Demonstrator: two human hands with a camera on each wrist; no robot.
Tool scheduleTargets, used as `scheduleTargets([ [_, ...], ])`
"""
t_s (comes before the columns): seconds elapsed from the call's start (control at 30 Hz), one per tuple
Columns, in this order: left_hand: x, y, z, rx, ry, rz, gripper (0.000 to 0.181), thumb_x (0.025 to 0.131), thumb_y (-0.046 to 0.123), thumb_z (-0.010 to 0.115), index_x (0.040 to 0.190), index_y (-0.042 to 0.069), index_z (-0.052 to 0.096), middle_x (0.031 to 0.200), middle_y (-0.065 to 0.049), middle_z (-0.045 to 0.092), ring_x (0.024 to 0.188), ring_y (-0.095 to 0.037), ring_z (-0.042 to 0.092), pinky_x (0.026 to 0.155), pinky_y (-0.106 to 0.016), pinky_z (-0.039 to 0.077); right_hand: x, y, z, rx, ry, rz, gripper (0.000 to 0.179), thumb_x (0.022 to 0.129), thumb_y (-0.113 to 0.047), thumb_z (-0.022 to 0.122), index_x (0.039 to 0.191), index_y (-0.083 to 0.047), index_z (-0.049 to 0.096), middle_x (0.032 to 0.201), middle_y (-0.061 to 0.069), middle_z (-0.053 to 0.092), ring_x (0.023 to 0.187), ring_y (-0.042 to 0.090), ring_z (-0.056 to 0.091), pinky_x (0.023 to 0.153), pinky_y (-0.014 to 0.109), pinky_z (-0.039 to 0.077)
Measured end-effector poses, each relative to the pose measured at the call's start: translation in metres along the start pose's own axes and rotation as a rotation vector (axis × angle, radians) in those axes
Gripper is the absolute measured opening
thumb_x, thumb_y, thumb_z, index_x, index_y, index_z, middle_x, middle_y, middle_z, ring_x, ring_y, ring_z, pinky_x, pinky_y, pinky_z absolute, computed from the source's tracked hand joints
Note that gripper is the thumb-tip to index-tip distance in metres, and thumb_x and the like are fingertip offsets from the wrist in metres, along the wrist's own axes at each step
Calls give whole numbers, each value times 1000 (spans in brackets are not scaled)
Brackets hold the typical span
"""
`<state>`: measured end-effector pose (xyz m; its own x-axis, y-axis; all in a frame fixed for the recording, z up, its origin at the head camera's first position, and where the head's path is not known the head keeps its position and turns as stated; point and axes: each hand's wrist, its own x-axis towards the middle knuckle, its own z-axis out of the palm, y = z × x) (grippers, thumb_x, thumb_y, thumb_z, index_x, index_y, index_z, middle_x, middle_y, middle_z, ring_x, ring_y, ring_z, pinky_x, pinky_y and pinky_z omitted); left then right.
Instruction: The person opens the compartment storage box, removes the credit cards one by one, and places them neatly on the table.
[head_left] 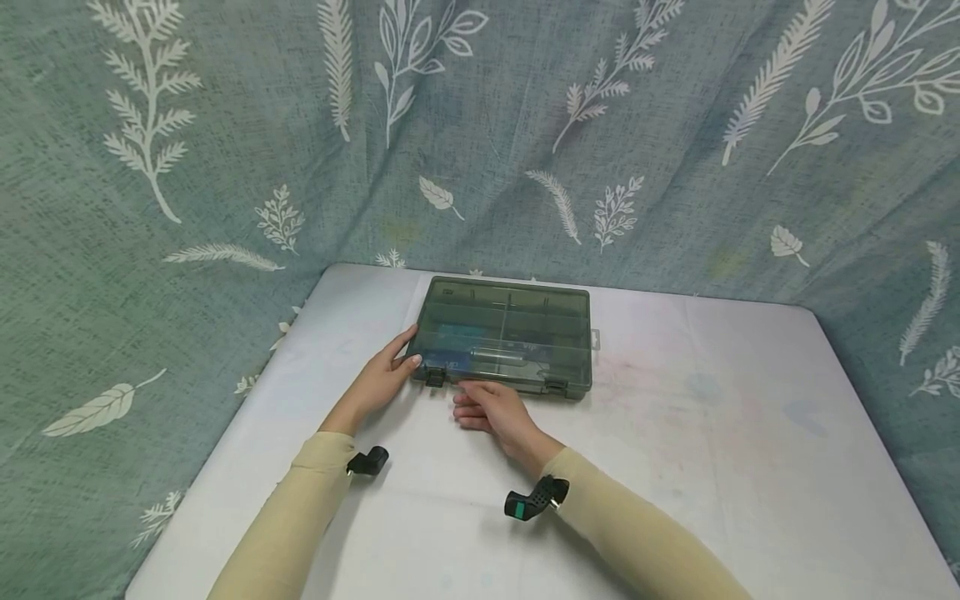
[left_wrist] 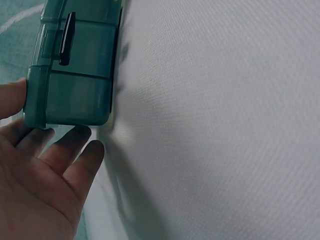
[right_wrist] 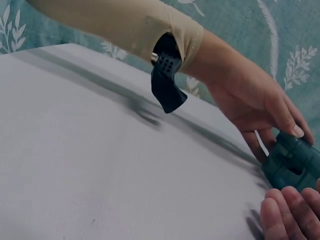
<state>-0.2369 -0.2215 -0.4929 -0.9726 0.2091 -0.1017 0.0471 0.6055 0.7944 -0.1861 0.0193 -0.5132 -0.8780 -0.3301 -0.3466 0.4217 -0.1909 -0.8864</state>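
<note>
A green see-through plastic organizer box (head_left: 502, 321) lies with its lid down at the back of the table. My left hand (head_left: 375, 383) holds its left end, thumb on the lid's front corner and fingers along the side, as the left wrist view also shows. At the front edge, the dark left latch (head_left: 435, 377) sticks outward; the right latch (head_left: 555, 386) lies against the box. Beside the left latch is my right hand (head_left: 498, 414), fingers loosely extended, fingertips at the front edge; whether they touch it is unclear. Blue items (head_left: 457, 342) show dimly through the lid.
A white cloth covers the table (head_left: 712, 467). Behind and to the left hangs a green leaf-patterned curtain (head_left: 480, 167). Each wrist wears a black camera mount, the left one (head_left: 367, 461) and the right one (head_left: 536, 497). A hanging tab (head_left: 596, 339) juts from the box's right side.
</note>
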Motion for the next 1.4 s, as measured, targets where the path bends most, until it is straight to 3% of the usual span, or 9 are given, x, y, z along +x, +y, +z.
scheduleTargets([
  [0.3,1,-3,1,7,-2,-11,65,108,32,52,165,27,20,169,-14,17,143,-43,39,119,-58,34,-5,2,-14,-12,2,-29,39,109,-20,51,140,3,57,120,19,68,94,18,72,85,33,63],
  [1.4,1,-2,1,6,-4,-30,64,109,34,50,165,28,19,169,-13,15,144,-45,36,120,-57,31,-34,-4,-66,32,71,10,46,109,-30,51,137,6,55,124,22,66,95,18,72,87,34,63],
])
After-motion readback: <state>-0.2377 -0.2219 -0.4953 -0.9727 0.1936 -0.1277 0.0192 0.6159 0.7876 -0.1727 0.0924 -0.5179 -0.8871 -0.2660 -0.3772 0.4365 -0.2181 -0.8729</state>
